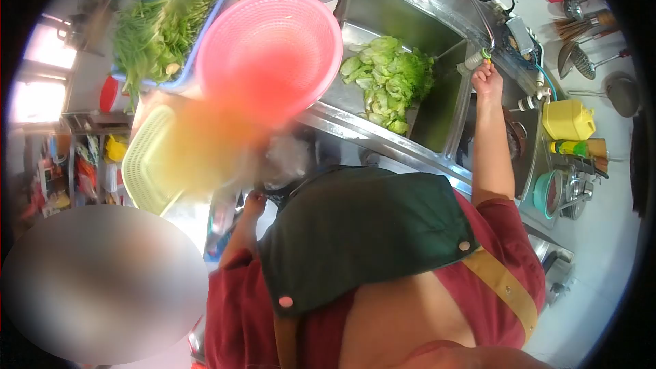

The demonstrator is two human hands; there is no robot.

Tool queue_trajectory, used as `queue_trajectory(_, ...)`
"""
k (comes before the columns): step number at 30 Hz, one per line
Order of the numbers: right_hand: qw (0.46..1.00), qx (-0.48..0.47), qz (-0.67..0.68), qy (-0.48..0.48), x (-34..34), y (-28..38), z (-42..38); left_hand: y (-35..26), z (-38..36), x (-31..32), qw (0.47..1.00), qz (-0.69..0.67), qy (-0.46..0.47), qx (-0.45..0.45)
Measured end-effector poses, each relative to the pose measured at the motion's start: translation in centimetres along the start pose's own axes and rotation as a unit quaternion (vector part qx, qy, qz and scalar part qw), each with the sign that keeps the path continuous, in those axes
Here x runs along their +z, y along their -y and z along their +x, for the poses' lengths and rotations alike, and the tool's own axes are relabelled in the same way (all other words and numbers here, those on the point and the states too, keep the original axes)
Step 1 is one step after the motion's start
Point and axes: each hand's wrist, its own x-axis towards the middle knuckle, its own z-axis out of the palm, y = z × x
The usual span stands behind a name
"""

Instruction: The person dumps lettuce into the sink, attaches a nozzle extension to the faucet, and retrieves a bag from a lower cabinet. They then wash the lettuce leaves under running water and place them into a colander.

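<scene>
Our right hand (486, 74) pinches the green faucet nozzle (484, 55) over the stainless steel sink (437, 116), where leafy green lettuce (389, 82) lies for rinsing; our left hand (254, 199), below the sink's rim, is unreadable.

left hand (254, 199) perhaps hidden, blurred patches

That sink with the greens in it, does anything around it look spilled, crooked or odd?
Nothing looks spilled. The lettuce lies piled in the sink, and the right hand is at the faucet tip. The pink colander sits tilted over the sink's edge, which looks a little precarious.
</scene>
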Motion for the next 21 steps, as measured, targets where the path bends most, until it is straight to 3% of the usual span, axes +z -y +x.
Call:
queue_trajectory(2, 0.999, -0.002, 0.04, -0.015, -0.3, -0.1, 1.0, -1.5, -0.8, -0.3, 0.998, -0.062, -0.009, -0.023)
queue_trajectory(6, 0.995, 0.085, 0.049, -0.014, -0.8, 0.8, 1.3, -2.7, -0.7, -1.1, 0.988, -0.151, 0.001, -0.034)
queue_trajectory(9, 0.993, 0.09, -0.062, -0.036, -0.5, 1.3, 0.3, -1.2, 0.8, -1.2, 0.987, -0.155, 0.024, -0.039)
queue_trajectory(10, 0.977, 0.061, -0.201, -0.041, -1.6, 2.3, 0.3, -0.1, 1.7, -0.8, 0.99, -0.135, 0.009, -0.046)
queue_trajectory(11, 0.939, -0.032, -0.331, -0.083, -1.3, 2.9, -0.3, 1.3, 2.6, 0.0, 0.991, -0.119, -0.009, -0.055)
queue_trajectory(13, 0.786, -0.205, -0.561, -0.157, 0.6, 3.4, -2.1, 2.3, 3.1, 0.8, 0.991, -0.116, -0.032, -0.062)
queue_trajectory(14, 0.756, -0.252, -0.591, -0.125, 1.4, 3.5, -2.1, 2.4, 3.1, 1.2, 0.989, -0.127, -0.037, -0.059)
queue_trajectory(17, 0.588, -0.312, -0.745, 0.047, 1.8, 5.0, 1.7, 0.5, 0.8, 1.9, 0.986, -0.153, -0.029, -0.059)
queue_trajectory(18, 0.568, -0.291, -0.77, -0.004, 3.9, 3.5, 0.0, -2.8, -1.5, 1.6, 0.981, -0.176, -0.043, -0.073)
queue_trajectory(21, 0.534, -0.313, -0.78, 0.091, 7.0, -2.5, -3.0, -2.8, -4.8, 4.8, 0.969, -0.224, -0.035, -0.093)
